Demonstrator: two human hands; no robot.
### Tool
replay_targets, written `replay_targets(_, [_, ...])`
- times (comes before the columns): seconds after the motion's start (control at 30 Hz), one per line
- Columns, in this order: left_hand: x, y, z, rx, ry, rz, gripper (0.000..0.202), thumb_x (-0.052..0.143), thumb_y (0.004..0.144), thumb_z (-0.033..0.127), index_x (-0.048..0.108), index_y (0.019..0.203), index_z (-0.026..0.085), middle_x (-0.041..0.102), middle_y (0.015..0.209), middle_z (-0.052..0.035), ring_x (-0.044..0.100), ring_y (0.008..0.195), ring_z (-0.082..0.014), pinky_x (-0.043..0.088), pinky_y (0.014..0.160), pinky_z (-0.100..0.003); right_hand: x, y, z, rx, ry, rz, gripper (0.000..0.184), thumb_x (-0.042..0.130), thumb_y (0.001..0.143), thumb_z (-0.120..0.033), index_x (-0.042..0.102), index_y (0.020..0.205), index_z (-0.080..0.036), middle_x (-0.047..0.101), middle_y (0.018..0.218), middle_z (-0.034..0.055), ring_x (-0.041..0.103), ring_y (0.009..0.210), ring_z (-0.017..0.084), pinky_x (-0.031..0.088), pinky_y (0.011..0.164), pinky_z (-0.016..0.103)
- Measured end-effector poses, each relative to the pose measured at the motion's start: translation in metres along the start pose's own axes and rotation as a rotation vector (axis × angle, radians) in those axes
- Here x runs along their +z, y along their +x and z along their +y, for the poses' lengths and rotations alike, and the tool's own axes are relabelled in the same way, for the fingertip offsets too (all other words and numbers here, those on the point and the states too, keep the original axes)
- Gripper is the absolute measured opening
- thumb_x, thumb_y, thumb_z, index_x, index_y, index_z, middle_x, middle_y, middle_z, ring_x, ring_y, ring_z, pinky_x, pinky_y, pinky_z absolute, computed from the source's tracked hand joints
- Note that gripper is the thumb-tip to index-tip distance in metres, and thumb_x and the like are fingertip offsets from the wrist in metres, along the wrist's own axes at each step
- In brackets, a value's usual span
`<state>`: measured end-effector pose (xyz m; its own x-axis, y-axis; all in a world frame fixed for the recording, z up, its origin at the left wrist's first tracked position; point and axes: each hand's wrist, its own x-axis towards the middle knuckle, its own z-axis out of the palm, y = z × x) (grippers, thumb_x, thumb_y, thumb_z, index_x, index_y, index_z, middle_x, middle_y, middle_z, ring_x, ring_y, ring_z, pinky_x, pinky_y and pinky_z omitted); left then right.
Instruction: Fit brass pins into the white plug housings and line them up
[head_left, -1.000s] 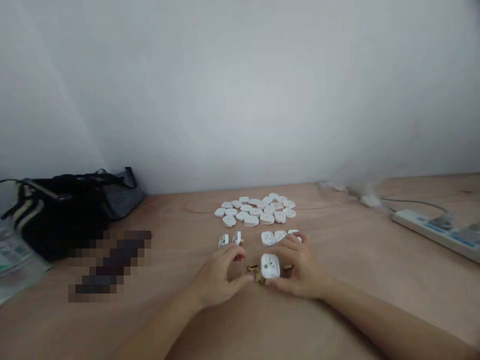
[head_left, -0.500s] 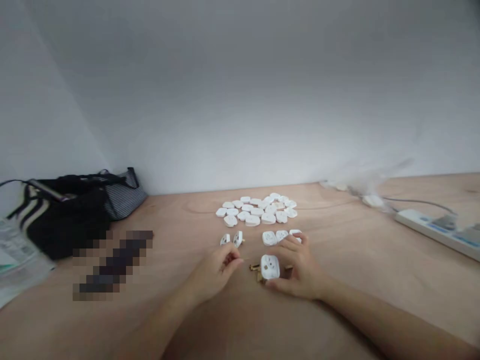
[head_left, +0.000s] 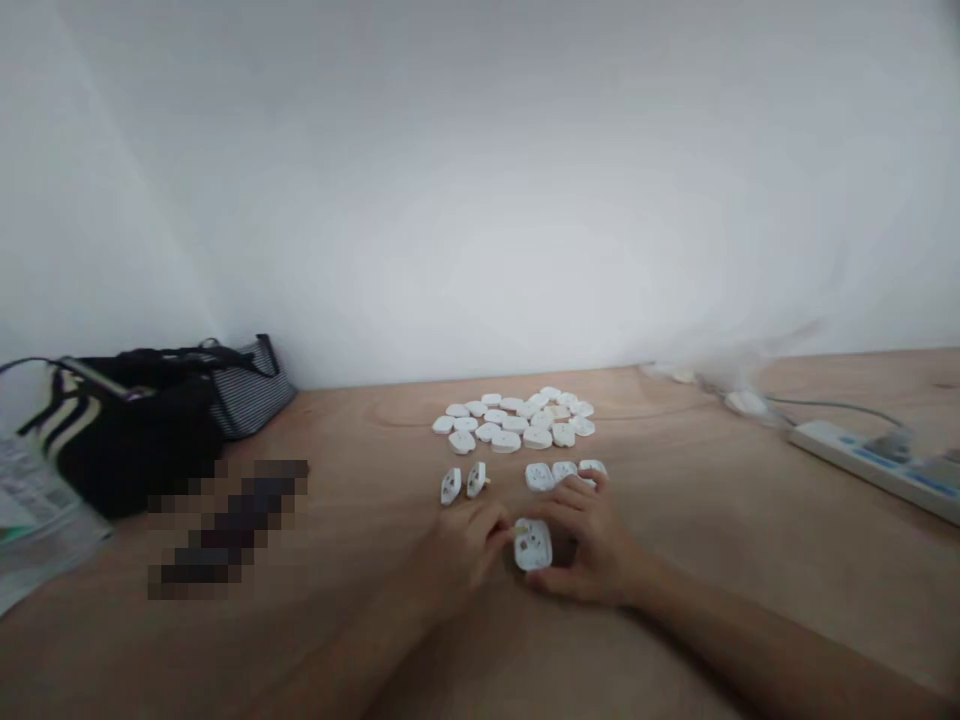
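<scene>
Between the thumb and fingers of my right hand (head_left: 592, 545) is a white plug base (head_left: 533, 546), its inner side with small holes facing me. My left hand (head_left: 476, 545) is pinched closed at the base's left edge. A small brass-coloured pin (head_left: 520, 531) shows at its fingertips, over the upper left of the base. Three more white plug pieces (head_left: 539, 477) lie in a row just beyond my right hand, partly covered by its fingers. Beyond my left hand two plug bases (head_left: 451, 486) stand tilted on edge, one with a brass pin sticking out.
Several white plug parts (head_left: 505, 441) lie grouped further back on the wooden table (head_left: 360, 440). At the left are a black bag (head_left: 135, 430), a clear plastic packet (head_left: 37, 510) and a blurred-out dark item (head_left: 232, 525). A power strip (head_left: 870, 460) and clear plastic (head_left: 739, 380) are on the right.
My left hand has moved right and now meets the plug base with a brass pin in its fingertips. The loose brass pieces seen beside the base no longer show.
</scene>
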<state>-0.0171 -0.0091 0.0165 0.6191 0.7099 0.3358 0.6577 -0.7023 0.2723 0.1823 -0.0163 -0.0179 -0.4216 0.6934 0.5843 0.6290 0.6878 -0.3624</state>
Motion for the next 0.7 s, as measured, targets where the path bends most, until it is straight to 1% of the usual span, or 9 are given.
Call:
replay_targets(0.13, [0.001,0.001,0.005,0.034,0.111,0.002,0.01,0.05,0.086,0.014,0.054,0.077,0.017,0.062,0.074,-0.0015,0.058,0.069,-0.0158,0.043,0.063,-0.025,0.001,0.0,0.0,-0.033,-0.019,-0.032,0.045,0.069,0.061,-0.051,0.063,0.098,-0.025,0.064,0.09,0.0044,0.052,0.089,0.024,0.018,0.093,0.046])
replay_targets(0.2, [0.002,0.001,0.006,0.048,0.13,0.006,0.01,0.05,0.085,0.014,0.054,0.076,0.016,0.061,0.073,-0.0017,0.058,0.068,-0.016,0.043,0.063,-0.025,0.001,0.0,0.0,-0.051,-0.021,-0.041,0.045,0.068,0.062,-0.051,0.063,0.099,-0.025,0.064,0.091,0.004,0.052,0.089,0.024,0.018,0.093,0.046])
replay_targets(0.3, [0.003,0.001,0.006,0.037,0.058,0.019,0.011,0.051,0.085,0.016,0.055,0.075,0.017,0.061,0.07,-0.0004,0.057,0.065,-0.0148,0.043,0.06,-0.024,0.002,0.0,-0.001,-0.059,-0.021,-0.034,0.046,0.068,0.062,-0.05,0.063,0.1,-0.025,0.063,0.09,0.0033,0.052,0.088,0.023,0.018,0.093,0.045])
replay_targets(0.4, [0.003,0.001,0.005,0.017,-0.059,0.062,0.011,0.054,0.084,0.018,0.058,0.074,0.017,0.061,0.069,0.0003,0.057,0.063,-0.0139,0.042,0.06,-0.023,0.001,0.0,-0.002,-0.05,-0.019,-0.029,0.046,0.069,0.062,-0.049,0.063,0.101,-0.025,0.063,0.09,0.0029,0.052,0.088,0.023,0.018,0.093,0.045])
replay_targets(0.57, [0.009,0.003,0.005,-0.086,-0.273,0.15,0.013,0.064,0.077,0.022,0.061,0.066,0.016,0.061,0.066,-0.0001,0.057,0.062,-0.014,0.042,0.059,-0.023,-0.001,0.0,-0.004,-0.034,0.002,-0.037,0.046,0.069,0.062,-0.051,0.062,0.1,-0.025,0.064,0.089,0.0032,0.053,0.088,0.024,0.02,0.092,0.045])
replay_targets(0.63, [0.013,0.004,0.004,-0.147,-0.302,0.208,0.015,0.07,0.071,0.022,0.059,0.064,0.016,0.06,0.067,0.0004,0.056,0.065,-0.0148,0.042,0.061,-0.024,-0.001,0.0,-0.004,-0.034,0.025,-0.041,0.045,0.068,0.064,-0.049,0.061,0.102,-0.025,0.065,0.091,0.0037,0.053,0.089,0.024,0.022,0.091,0.044])
replay_targets(0.7, [0.017,0.004,0.003,-0.212,-0.304,0.253,0.02,0.077,0.064,0.023,0.059,0.068,0.016,0.06,0.07,0.0007,0.056,0.069,-0.0161,0.043,0.063,-0.025,-0.001,0.0,-0.004,-0.041,0.052,-0.044,0.049,0.069,0.065,-0.047,0.057,0.107,-0.025,0.065,0.094,0.0034,0.054,0.089,0.023,0.024,0.089,0.043])
